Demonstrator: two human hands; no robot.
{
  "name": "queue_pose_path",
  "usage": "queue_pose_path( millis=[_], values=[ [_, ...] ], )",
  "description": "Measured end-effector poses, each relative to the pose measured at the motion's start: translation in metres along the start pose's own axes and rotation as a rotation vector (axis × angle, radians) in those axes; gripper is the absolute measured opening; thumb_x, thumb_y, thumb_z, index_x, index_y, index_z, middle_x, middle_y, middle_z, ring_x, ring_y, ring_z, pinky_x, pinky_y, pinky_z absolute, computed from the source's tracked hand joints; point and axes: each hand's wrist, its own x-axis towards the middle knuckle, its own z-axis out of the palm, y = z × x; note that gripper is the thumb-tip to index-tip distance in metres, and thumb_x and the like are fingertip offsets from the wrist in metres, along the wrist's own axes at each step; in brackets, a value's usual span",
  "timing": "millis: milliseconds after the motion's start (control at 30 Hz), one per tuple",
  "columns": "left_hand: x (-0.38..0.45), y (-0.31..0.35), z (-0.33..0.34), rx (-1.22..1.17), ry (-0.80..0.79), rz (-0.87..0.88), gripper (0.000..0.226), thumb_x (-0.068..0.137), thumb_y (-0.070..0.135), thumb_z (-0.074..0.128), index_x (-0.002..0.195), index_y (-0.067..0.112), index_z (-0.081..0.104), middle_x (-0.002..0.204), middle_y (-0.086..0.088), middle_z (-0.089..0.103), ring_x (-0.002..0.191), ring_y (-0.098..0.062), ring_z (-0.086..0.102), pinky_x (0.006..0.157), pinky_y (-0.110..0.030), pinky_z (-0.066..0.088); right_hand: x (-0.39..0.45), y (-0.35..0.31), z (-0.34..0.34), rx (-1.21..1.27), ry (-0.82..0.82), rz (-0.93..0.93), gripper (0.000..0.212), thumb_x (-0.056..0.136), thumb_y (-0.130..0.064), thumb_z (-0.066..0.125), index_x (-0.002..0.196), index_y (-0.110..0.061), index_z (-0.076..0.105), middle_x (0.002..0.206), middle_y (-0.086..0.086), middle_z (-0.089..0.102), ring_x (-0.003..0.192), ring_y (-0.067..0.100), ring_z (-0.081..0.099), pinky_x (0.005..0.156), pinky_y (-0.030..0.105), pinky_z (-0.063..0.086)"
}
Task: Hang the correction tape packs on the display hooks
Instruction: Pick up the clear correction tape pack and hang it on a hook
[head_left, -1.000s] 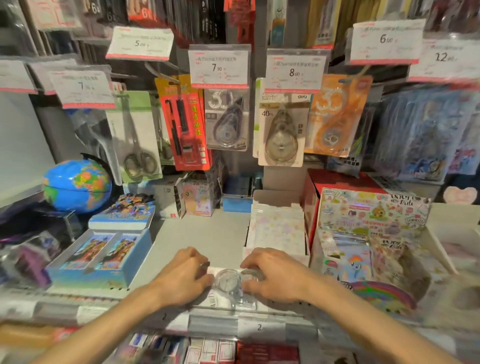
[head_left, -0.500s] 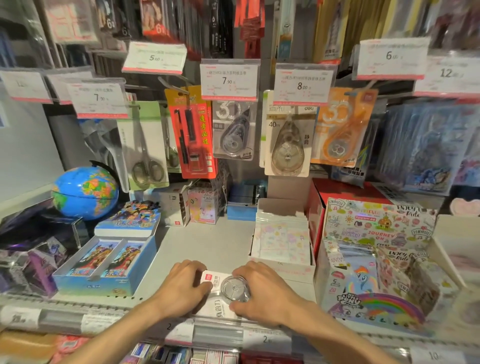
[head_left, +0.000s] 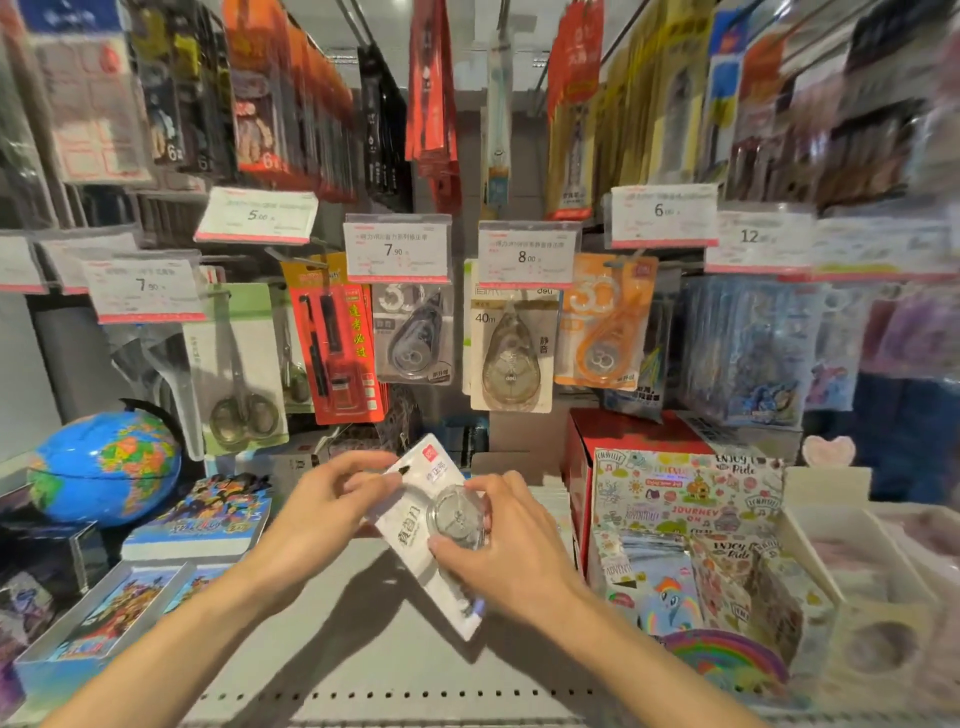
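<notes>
Shelves of stationery crowd the head view, hooks (head_left: 524, 283) above the grip already carrying tape packs. Both hands hold one correction tape pack (head_left: 434, 525) tilted over the shelf (head_left: 332, 644): left hand (head_left: 317, 514) pinching its upper edge, right hand (head_left: 506, 540) curled round the blister. I'd level it, then line its hang hole with a hook tip.

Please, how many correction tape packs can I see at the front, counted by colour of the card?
White, held in left hand and right hand: 1
Grey, hanging: 1
Beige, hanging: 1
Orange, hanging: 1
Total: 4
</notes>
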Motion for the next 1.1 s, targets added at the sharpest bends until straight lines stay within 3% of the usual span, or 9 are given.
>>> queue_pose_path(
  millis=[267, 400, 500, 600, 733, 833, 900, 1100],
  values=[
    [0.007, 0.031, 0.044, -0.016, -0.030, 0.148, 0.011, 0.096, 0.014, 0.064, 0.099, 0.015, 0.074, 0.088, -0.001, 0.079, 0.074, -0.007, 0.072, 0.060, -0.020, 0.055, 0.004, 0.017, -0.044, 0.037, 0.163, 0.039, 0.064, 0.076, -0.062, 0.070, 0.128, -0.030, 0.051, 0.113, -0.009, 0.047, 0.104, 0.012, 0.057, 0.094, 0.032, 0.050],
    [0.009, 0.044, 0.054, -0.032, -0.021, 0.205, 0.011, 0.096, 0.014, 0.063, 0.099, 0.014, 0.074, 0.088, -0.001, 0.080, 0.075, -0.012, 0.074, 0.058, -0.018, 0.055, 0.003, 0.032, -0.073, 0.152, 0.116, 0.058, 0.072, 0.077, -0.065, 0.071, 0.137, -0.033, 0.045, 0.129, -0.015, 0.045, 0.116, 0.003, 0.053, 0.102, 0.031, 0.048],
    [0.010, 0.053, 0.062, -0.049, -0.050, 0.237, 0.010, 0.096, 0.012, 0.063, 0.098, 0.011, 0.073, 0.078, 0.003, 0.078, 0.064, -0.004, 0.070, 0.053, -0.015, 0.051, 0.007, 0.041, -0.092, 0.424, -0.010, 0.123, 0.084, 0.078, -0.052, 0.079, 0.148, -0.030, 0.037, 0.133, -0.013, 0.058, 0.117, 0.004, 0.060, 0.104, 0.034, 0.050],
    [0.013, 0.060, 0.072, -0.069, -0.080, 0.230, 0.012, 0.096, 0.015, 0.064, 0.104, 0.012, 0.072, 0.086, 0.001, 0.080, 0.073, -0.008, 0.073, 0.057, -0.016, 0.053, 0.012, 0.049, -0.102, 0.607, -0.096, 0.155, 0.062, 0.082, -0.034, 0.081, 0.136, -0.023, 0.052, 0.119, -0.008, 0.073, 0.108, 0.007, 0.070, 0.100, 0.036, 0.054],
    [0.017, 0.061, 0.087, -0.123, -0.078, 0.184, 0.012, 0.095, 0.018, 0.065, 0.104, 0.015, 0.073, 0.093, -0.001, 0.080, 0.080, -0.011, 0.075, 0.061, -0.019, 0.055, 0.014, 0.059, -0.107, 0.714, -0.100, 0.150, 0.037, 0.087, -0.020, 0.078, 0.120, -0.016, 0.062, 0.110, 0.000, 0.078, 0.103, 0.017, 0.074, 0.093, 0.035, 0.057],
    [0.019, 0.054, 0.094, -0.109, -0.087, 0.136, 0.012, 0.094, 0.019, 0.066, 0.098, 0.009, 0.071, 0.087, -0.010, 0.079, 0.080, -0.018, 0.072, 0.067, -0.028, 0.061, 0.016, 0.062, -0.112, 0.766, -0.057, 0.160, 0.035, 0.088, -0.017, 0.076, 0.120, -0.014, 0.061, 0.107, 0.002, 0.079, 0.095, 0.015, 0.075, 0.072, 0.020, 0.056],
    [0.019, 0.048, 0.096, -0.083, -0.095, 0.125, 0.011, 0.093, 0.017, 0.067, 0.097, 0.007, 0.070, 0.085, -0.013, 0.078, 0.078, -0.018, 0.070, 0.072, -0.034, 0.062, 0.018, 0.064, -0.114, 0.775, -0.054, 0.163, 0.037, 0.089, -0.018, 0.076, 0.121, -0.015, 0.060, 0.108, 0.001, 0.078, 0.094, 0.014, 0.075, 0.067, 0.017, 0.053],
    [0.021, 0.045, 0.097, -0.044, -0.094, 0.148, 0.008, 0.093, 0.015, 0.066, 0.096, 0.009, 0.070, 0.085, -0.018, 0.076, 0.075, -0.017, 0.071, 0.068, -0.029, 0.061, 0.026, 0.067, -0.111, 0.803, -0.076, 0.167, 0.040, 0.087, -0.021, 0.078, 0.123, -0.017, 0.059, 0.110, -0.001, 0.078, 0.098, 0.015, 0.075, 0.078, 0.028, 0.057]
  ],
)
